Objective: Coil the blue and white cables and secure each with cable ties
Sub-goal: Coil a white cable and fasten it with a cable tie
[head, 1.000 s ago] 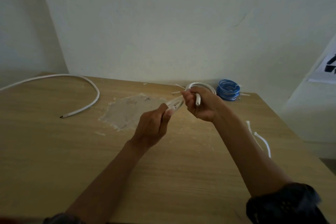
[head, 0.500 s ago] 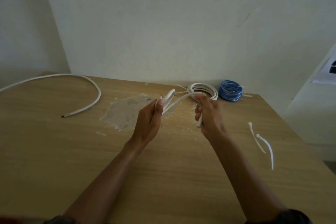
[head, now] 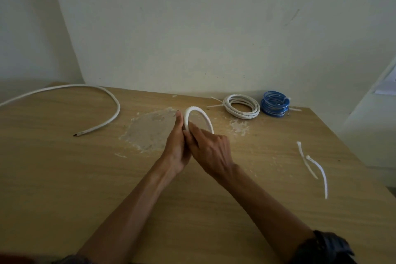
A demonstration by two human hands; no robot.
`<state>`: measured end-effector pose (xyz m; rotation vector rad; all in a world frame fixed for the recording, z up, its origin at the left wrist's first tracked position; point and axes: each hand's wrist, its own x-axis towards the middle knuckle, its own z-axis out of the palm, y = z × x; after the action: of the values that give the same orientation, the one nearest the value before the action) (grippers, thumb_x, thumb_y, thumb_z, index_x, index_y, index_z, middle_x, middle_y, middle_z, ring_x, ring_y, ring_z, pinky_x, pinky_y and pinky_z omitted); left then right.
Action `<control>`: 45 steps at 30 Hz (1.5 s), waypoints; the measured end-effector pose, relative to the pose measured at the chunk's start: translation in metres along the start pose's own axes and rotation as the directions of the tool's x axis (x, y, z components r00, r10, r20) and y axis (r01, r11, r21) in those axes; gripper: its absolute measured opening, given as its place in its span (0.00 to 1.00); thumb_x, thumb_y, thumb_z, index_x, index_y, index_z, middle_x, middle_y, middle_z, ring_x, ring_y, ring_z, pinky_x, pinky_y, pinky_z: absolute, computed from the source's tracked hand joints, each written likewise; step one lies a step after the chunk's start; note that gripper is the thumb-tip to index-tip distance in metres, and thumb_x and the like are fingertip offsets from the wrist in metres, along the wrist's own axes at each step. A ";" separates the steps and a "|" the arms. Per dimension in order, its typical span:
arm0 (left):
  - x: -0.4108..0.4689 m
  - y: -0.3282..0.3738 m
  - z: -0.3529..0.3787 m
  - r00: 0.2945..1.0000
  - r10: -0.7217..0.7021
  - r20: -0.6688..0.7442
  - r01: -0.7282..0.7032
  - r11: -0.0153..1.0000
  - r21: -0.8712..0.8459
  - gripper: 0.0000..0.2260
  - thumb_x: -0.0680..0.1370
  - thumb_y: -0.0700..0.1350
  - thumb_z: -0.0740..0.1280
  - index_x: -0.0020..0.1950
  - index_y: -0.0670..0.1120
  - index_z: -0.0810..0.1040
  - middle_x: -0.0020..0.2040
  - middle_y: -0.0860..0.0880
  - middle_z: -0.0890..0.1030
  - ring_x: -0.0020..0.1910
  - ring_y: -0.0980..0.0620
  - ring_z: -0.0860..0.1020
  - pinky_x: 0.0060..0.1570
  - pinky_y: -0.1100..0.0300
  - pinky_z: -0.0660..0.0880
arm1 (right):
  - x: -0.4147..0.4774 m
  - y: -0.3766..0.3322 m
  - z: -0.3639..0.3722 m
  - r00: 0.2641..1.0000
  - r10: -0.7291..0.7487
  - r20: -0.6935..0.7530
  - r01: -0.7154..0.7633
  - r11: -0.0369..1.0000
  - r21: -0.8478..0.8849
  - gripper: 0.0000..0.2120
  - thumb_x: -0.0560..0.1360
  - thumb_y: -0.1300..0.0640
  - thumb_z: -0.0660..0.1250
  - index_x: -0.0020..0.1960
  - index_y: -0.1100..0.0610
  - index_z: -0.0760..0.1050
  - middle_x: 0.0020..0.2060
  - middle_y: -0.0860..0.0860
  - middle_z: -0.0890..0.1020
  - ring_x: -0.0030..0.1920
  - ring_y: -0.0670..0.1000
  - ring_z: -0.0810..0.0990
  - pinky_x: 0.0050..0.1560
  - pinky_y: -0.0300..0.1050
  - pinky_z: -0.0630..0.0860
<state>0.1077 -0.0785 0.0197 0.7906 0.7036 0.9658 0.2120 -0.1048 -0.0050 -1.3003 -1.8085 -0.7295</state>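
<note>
A short white cable is bent into a small upright loop over the middle of the wooden table. My left hand and my right hand press together at the loop's base and grip it there. At the back right lie a tied white coil and a tied blue coil, side by side. Two loose white cable ties lie to the right of my hands.
A long white cable curves across the back left of the table and runs off its left edge. A rough scraped patch marks the tabletop under the loop. A pale wall stands close behind the table; the table's right edge drops off near the ties.
My hands have come together from being apart. The white cable, stretched between them before, is now closed into a small loop held at its base.
</note>
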 end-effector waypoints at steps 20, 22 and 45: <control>-0.003 -0.008 0.005 0.968 -0.195 -0.155 0.171 0.973 -0.156 0.31 0.79 0.69 0.57 0.60 0.42 0.80 0.49 0.41 0.87 0.52 0.44 0.84 0.52 0.48 0.80 | -0.005 0.036 0.023 0.907 -0.420 0.037 0.417 0.906 0.069 0.11 0.82 0.52 0.63 0.59 0.59 0.72 0.47 0.56 0.79 0.45 0.55 0.76 0.48 0.51 0.71; -0.001 -0.006 0.005 0.972 -0.165 -0.166 0.141 0.979 -0.148 0.30 0.79 0.70 0.57 0.46 0.43 0.80 0.39 0.44 0.85 0.40 0.48 0.82 0.42 0.54 0.79 | -0.011 0.035 0.014 0.941 -0.339 0.007 0.335 0.932 0.136 0.13 0.83 0.51 0.57 0.60 0.59 0.71 0.51 0.57 0.77 0.49 0.55 0.75 0.50 0.52 0.71; 0.011 0.007 -0.010 0.985 0.110 -0.136 -0.053 0.929 0.366 0.27 0.84 0.65 0.46 0.43 0.46 0.70 0.24 0.53 0.61 0.19 0.54 0.59 0.23 0.62 0.59 | 0.000 0.025 0.005 0.850 0.513 0.116 -0.525 0.814 0.250 0.27 0.83 0.38 0.50 0.40 0.56 0.73 0.24 0.47 0.71 0.22 0.48 0.68 0.22 0.43 0.62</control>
<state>0.1013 -0.0635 0.0182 1.0822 1.0091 0.9932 0.2341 -0.0925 -0.0073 -1.5299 -1.4132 -0.1415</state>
